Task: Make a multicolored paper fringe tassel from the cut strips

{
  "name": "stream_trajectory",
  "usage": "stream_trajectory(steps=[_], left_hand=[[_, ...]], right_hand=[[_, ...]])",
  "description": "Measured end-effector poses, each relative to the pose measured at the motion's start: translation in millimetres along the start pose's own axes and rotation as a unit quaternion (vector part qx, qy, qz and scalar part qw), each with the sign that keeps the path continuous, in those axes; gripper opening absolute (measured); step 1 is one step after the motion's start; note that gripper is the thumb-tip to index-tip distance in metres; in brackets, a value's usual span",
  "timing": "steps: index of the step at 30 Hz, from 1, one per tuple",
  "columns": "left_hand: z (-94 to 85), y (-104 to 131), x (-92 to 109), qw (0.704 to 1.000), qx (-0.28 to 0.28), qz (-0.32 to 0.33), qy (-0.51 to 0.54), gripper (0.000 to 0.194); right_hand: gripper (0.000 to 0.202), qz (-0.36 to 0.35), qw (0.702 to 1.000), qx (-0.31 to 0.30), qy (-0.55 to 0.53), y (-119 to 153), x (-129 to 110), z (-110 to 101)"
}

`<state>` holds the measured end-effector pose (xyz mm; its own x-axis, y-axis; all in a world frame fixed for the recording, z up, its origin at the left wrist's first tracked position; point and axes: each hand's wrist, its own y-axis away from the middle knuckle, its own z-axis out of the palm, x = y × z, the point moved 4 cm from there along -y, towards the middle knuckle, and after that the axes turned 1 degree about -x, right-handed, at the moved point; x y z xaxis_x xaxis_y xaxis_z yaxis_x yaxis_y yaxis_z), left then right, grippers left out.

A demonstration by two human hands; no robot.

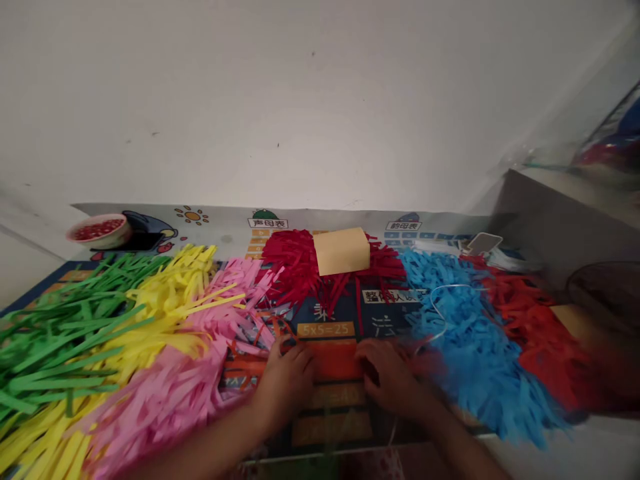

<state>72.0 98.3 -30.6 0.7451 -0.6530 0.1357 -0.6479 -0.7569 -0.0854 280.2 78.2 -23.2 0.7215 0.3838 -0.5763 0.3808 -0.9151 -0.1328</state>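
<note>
An orange-red strip of paper (336, 361) lies flat on the dark printed mat (320, 432), stretched between my two hands. My left hand (290, 377) has its fingers curled over the strip's left end, where orange fringe spreads out. At the right end, my right hand (385, 370) is bent round the strip, slightly blurred. Pink paper fringe (165, 393) is beside my left forearm. To the right of my right hand is a heap of blue fringe (465, 333) with a thin white string (437, 307) looping over it.
Green (80, 320) and yellow fringe (150, 320) cover the left side. A folded tan card (343, 251) rests on dark red fringe (287, 260) behind my hands. Red fringe (540, 327) lies at right, near a grey box (545, 227). A bowl (117, 235) stands back left.
</note>
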Motion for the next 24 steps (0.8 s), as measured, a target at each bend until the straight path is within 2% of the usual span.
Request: stream_trajectory(steps=[3, 5, 8, 11, 13, 18, 22, 24], left_hand=[[-3.2, 0, -10, 0.996, 0.077, -0.003, 0.051, 0.016], [-10.5, 1, -12, 0.992, 0.093, -0.003, 0.091, 0.022], [-20.7, 2, -7, 0.993, 0.074, 0.009, 0.095, 0.017], [-24.4, -1, 3, 0.998, 0.051, 0.015, 0.039, 0.018], [-23.3, -5, 7, 0.999, 0.039, 0.01, 0.007, 0.02], [-17.2, -16, 9, 0.997, 0.068, 0.019, -0.033, 0.008], [-9.8, -16, 2, 0.996, 0.074, 0.022, -0.047, 0.007], [-9.5, -11, -2, 0.995, 0.09, 0.028, -0.03, 0.012]], right_hand=[[0.033, -0.002, 1.0, -0.025, 0.008, -1, -1, -2], [0.031, -0.006, 0.999, -0.036, 0.024, 0, -1, -3], [0.033, -0.03, 0.996, -0.049, 0.062, -2, -3, -1], [0.013, -0.058, 0.991, -0.047, 0.108, -6, -2, 3], [0.004, -0.047, 0.992, -0.037, 0.115, -11, 1, 3], [0.004, 0.023, 0.996, -0.035, 0.084, -18, -2, -6], [0.031, -0.002, 0.994, -0.038, 0.098, -13, -12, -4], [0.021, -0.025, 0.991, -0.046, 0.12, -10, -9, 2]])
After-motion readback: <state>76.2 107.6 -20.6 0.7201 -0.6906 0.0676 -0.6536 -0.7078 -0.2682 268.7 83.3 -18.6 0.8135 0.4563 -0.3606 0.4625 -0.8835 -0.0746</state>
